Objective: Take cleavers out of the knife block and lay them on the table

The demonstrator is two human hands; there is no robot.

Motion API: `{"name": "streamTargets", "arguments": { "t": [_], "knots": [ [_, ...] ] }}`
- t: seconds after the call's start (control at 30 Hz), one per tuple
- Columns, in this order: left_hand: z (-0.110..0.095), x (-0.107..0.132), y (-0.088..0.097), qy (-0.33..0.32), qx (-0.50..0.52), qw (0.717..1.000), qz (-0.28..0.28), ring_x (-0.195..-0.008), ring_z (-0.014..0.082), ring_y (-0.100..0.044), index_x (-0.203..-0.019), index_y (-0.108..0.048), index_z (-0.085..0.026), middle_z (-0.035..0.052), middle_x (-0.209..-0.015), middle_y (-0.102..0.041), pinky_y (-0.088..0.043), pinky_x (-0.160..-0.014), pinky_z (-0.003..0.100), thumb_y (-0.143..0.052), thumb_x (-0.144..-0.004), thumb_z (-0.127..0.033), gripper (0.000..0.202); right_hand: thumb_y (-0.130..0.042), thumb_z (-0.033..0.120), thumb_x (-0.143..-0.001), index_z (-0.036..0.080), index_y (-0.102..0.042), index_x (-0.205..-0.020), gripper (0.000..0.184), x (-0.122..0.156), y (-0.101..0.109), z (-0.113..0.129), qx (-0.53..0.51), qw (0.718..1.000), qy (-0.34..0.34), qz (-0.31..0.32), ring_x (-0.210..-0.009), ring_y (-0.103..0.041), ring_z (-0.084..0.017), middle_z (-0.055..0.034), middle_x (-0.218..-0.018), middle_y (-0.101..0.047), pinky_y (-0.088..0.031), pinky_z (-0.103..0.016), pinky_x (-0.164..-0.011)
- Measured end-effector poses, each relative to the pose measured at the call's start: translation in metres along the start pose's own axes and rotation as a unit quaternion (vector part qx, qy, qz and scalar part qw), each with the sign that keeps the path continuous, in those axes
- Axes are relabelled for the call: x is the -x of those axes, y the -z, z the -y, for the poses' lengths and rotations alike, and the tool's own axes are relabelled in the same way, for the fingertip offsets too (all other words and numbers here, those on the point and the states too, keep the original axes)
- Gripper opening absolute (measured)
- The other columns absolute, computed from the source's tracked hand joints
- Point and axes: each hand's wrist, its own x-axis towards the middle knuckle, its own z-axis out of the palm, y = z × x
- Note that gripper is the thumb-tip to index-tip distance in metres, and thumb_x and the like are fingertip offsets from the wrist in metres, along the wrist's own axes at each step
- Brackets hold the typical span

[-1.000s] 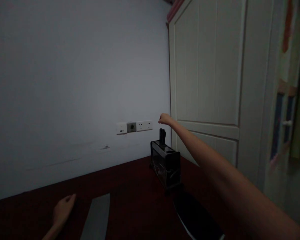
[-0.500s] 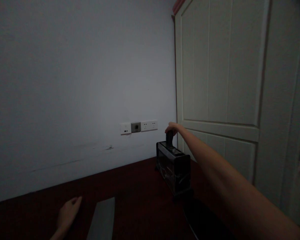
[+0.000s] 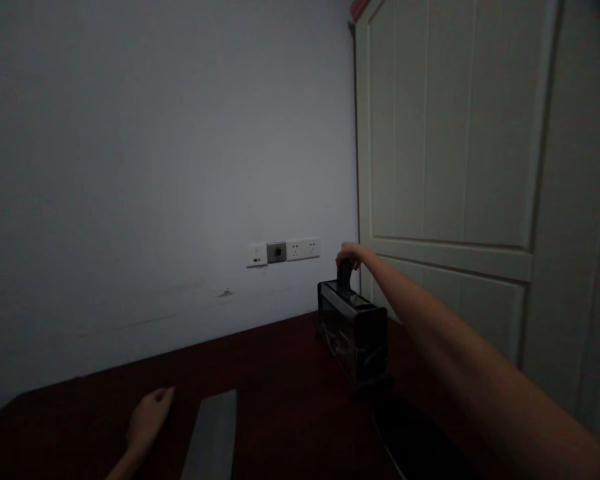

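My right hand reaches far across the dark red table and its fingers curl over a black handle that sticks up from the back of a dark, glossy box-shaped holder. My left hand lies flat on the table near the front, fingers stretched out, holding nothing. Just right of it lies a flat grey blade-like piece.
A white wall carries a row of sockets and a switch just behind the holder. A cream cupboard door stands to the right. A dark flat object lies on the table under my right forearm.
My right hand has dropped from a closed fist above the holder onto the black handle and closed over it. The view has shifted slightly. My left hand stays flat on the table.
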Motion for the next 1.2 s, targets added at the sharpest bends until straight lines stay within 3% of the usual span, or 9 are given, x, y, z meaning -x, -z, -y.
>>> {"name": "streamTargets", "arguments": {
  "t": [0.3,0.47,0.67,0.93,1.2],
  "knots": [
    [-0.009,0.007,0.005,0.03,-0.005,1.0,-0.01,-0.087,0.0311,-0.061,-0.079,-0.064,-0.014,0.0146,-0.088,-0.068,-0.045,-0.071,0.033,-0.037,-0.068,-0.046,0.044,-0.051,0.03,-0.085,0.015,-0.05,-0.112,0.031,0.006,0.001,0.006,0.02,0.999,-0.008,-0.044,-0.093,-0.055,-0.019,-0.008,-0.111,-0.053,-0.048,-0.039,-0.077],
    [-0.006,0.007,0.004,0.0,-0.003,1.0,-0.006,-0.087,0.0306,-0.061,-0.078,-0.064,-0.015,0.0131,-0.087,-0.068,-0.045,-0.072,0.033,-0.036,-0.069,-0.047,0.043,-0.051,0.03,-0.085,0.014,-0.05,-0.112,0.031,0.001,0.002,0.007,0.024,0.998,-0.002,-0.058,-0.093,-0.055,-0.019,-0.0081,-0.111,-0.053,-0.048,-0.039,-0.077],
    [-0.004,0.003,0.003,0.028,-0.004,1.0,0.001,-0.091,0.0317,-0.06,-0.087,-0.064,-0.011,0.0162,-0.094,-0.066,-0.045,-0.074,0.034,-0.036,-0.069,-0.048,0.05,-0.051,0.03,-0.085,0.014,-0.051,-0.111,0.031,-0.01,0.008,0.004,0.002,0.999,0.008,-0.053,-0.091,-0.056,-0.019,-0.008,-0.11,-0.054,-0.048,-0.038,-0.076],
    [-0.009,0.007,0.005,0.021,0.011,1.0,-0.005,-0.089,0.0323,-0.06,-0.076,-0.064,-0.014,0.0145,-0.086,-0.067,-0.045,-0.074,0.036,-0.038,-0.068,-0.045,0.042,-0.051,0.03,-0.085,0.014,-0.051,-0.111,0.031,-0.014,0.028,0.012,-0.02,1.0,0.013,-0.019,-0.092,-0.056,-0.019,-0.008,-0.11,-0.054,-0.048,-0.039,-0.077],
    [-0.012,0.009,0.008,0.033,0.02,0.999,0.012,-0.091,0.0312,-0.06,-0.079,-0.064,-0.014,0.0139,-0.089,-0.067,-0.045,-0.076,0.034,-0.037,-0.068,-0.046,0.043,-0.051,0.03,-0.085,0.014,-0.051,-0.111,0.03,0.0,0.054,0.03,-0.007,1.0,0.008,-0.013,-0.091,-0.056,-0.018,-0.0079,-0.109,-0.054,-0.048,-0.038,-0.076]
  ]
}}
